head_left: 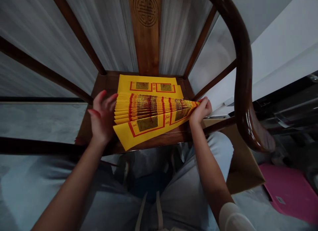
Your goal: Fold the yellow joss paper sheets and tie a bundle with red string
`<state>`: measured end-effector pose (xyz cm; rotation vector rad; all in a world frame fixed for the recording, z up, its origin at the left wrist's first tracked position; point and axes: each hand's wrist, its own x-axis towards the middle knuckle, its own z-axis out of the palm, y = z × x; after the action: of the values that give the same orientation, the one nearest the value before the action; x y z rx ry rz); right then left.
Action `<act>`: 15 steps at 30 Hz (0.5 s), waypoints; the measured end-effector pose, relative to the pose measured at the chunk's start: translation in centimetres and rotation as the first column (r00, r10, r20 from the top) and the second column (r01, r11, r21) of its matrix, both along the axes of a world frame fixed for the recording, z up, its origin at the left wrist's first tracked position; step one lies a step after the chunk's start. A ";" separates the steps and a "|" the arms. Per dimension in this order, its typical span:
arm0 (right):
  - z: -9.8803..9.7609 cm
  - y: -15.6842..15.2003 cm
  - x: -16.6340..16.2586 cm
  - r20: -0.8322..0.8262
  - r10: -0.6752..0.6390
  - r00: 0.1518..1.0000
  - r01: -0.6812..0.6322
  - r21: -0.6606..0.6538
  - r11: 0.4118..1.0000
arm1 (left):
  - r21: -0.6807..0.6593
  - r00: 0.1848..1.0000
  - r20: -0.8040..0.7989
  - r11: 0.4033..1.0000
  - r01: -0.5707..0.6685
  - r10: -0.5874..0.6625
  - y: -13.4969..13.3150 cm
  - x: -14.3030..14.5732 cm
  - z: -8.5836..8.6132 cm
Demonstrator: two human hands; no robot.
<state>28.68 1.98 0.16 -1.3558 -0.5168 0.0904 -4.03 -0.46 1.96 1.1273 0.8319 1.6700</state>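
A fanned stack of yellow joss paper (149, 112), printed with red frames and gold foil patches, spreads across the middle of the view. At its narrow right end my right hand (201, 110) is closed, pinching the gathered corners. My left hand (102, 115) is at the wide left end, its fingers apart and curved beside the paper edges. One fingertip is close to the upper left corner; whether it touches cannot be made out. Behind the fan, more yellow joss paper sheets (124, 82) lie flat on the wooden chair seat (109, 79).
The chair's carved back slat (146, 42) rises behind the seat, with a curved dark armrest (243, 69) at the right. Below it stands an open cardboard box (242, 161). A pink plastic object (290, 191) is on the floor at the lower right.
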 end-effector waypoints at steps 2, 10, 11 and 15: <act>-0.1 0.1 0.0 0.007 -0.005 1.000 0.005 -0.001 1.000 | 0.192 0.980 -0.196 0.981 -0.002 0.040 -0.7 -1.1 0.3; 0.0 0.0 0.1 -0.018 0.018 1.000 -0.017 0.052 0.998 | 0.299 0.691 -0.711 0.945 0.132 0.129 -0.9 -2.6 -0.6; 0.0 0.0 0.1 -0.025 0.025 0.999 -0.023 0.057 0.998 | 0.255 0.745 -0.658 0.964 0.079 0.113 -0.6 -2.4 -0.9; -0.1 -0.1 0.3 -0.044 0.054 0.998 -0.051 0.068 0.996 | 0.025 0.936 -0.350 1.000 -0.008 0.016 0.7 -2.0 -1.7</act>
<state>29.01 1.90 0.02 -1.2727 -0.5125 0.1458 -6.04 0.20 0.30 1.4658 1.0446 1.5112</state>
